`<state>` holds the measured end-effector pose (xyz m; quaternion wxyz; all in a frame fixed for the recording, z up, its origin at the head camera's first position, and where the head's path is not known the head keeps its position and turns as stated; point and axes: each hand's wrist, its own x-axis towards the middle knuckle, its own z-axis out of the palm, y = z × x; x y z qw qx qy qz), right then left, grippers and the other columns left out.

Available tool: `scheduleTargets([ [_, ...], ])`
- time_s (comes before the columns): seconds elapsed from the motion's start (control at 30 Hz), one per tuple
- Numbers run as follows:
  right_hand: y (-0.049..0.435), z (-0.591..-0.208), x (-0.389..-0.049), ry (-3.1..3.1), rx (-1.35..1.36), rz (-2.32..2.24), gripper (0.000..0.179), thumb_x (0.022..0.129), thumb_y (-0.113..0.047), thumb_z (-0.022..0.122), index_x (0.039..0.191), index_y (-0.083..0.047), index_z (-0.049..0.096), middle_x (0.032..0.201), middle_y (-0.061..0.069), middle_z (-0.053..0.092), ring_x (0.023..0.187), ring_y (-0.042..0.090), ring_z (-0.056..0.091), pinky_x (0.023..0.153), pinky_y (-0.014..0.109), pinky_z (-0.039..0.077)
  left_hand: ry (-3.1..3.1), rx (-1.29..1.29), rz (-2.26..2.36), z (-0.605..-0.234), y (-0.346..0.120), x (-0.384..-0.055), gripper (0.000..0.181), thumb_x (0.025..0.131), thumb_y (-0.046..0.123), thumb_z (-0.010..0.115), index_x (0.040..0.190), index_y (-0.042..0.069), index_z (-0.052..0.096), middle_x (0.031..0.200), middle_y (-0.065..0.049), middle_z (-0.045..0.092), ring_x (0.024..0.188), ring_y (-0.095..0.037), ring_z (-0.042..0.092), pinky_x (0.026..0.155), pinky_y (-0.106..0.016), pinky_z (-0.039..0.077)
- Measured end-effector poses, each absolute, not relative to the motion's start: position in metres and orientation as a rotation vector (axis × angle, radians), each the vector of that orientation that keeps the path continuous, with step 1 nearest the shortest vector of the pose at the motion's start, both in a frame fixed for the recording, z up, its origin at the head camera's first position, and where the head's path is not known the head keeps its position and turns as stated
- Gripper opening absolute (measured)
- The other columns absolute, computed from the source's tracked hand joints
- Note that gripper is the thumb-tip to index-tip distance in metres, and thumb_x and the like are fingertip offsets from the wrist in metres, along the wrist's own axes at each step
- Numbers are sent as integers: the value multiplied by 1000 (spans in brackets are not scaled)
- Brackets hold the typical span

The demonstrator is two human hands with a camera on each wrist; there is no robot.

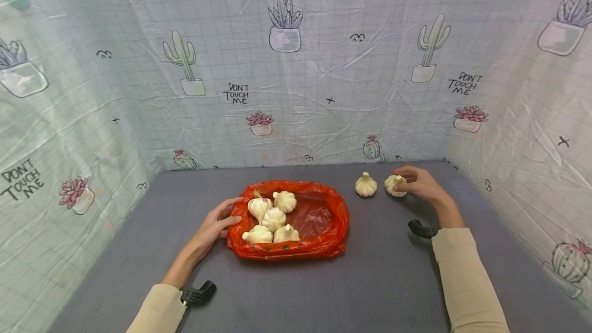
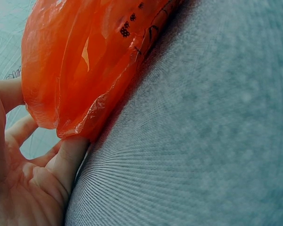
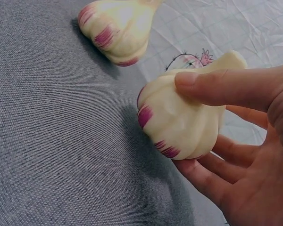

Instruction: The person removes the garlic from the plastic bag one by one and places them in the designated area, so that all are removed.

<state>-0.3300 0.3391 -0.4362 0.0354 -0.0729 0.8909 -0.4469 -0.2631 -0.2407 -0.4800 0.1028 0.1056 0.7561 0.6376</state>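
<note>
My left hand (image 1: 214, 229) rests at the left end of a red plastic bag (image 1: 339, 220), which is spread open like a basket. Its fingers are spread and touch the bag's side, some low down near the table in the left wrist view. Several white garlic bulbs (image 1: 274, 218) lie inside, mostly in the left half. At the back right, my right hand (image 1: 423, 185) holds a garlic bulb (image 3: 179, 117) with purple streaks, thumb on top and fingers beneath. Another garlic bulb (image 1: 366, 185) stands on the table just left of it.
The grey cloth-covered table (image 1: 287, 297) has a printed cactus sheet (image 1: 324, 71) hanging behind it and on both sides. A black wrist mount (image 1: 200, 293) is strapped to the left wrist and another mount (image 1: 422, 229) to the right.
</note>
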Motion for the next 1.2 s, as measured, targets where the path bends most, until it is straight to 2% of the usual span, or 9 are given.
scheduleTargets([
  [0.2,338,-436,-328,2782,-255,-1396,57,94,-18,76,142,5,55,148,33,50,137,53,47,103,61,50,2230,317,1880,-481,-241,-264,59,103,20,61,158,14,41,152,-30,43,110,-24,69,80,-38,64],
  [0.57,342,-436,-329,2740,-287,-1311,67,91,-14,78,146,7,48,148,36,47,137,56,44,104,66,46,2232,327,1881,-480,-241,-264,59,103,20,61,158,14,41,151,-31,44,108,-22,70,79,-38,64],
  [0.8,341,-435,-329,2762,-311,-1323,63,90,-9,76,145,8,49,142,36,52,132,55,50,99,59,50,2234,320,1880,-481,-241,-264,59,103,19,61,158,14,41,150,-31,45,108,-24,70,79,-38,64],
  [1.2,340,-433,-329,2724,-308,-1318,64,91,-8,75,146,8,47,146,36,49,136,56,44,102,66,46,2220,337,1893,-482,-242,-264,59,104,19,61,158,12,40,150,-32,44,108,-23,70,80,-38,64],
])
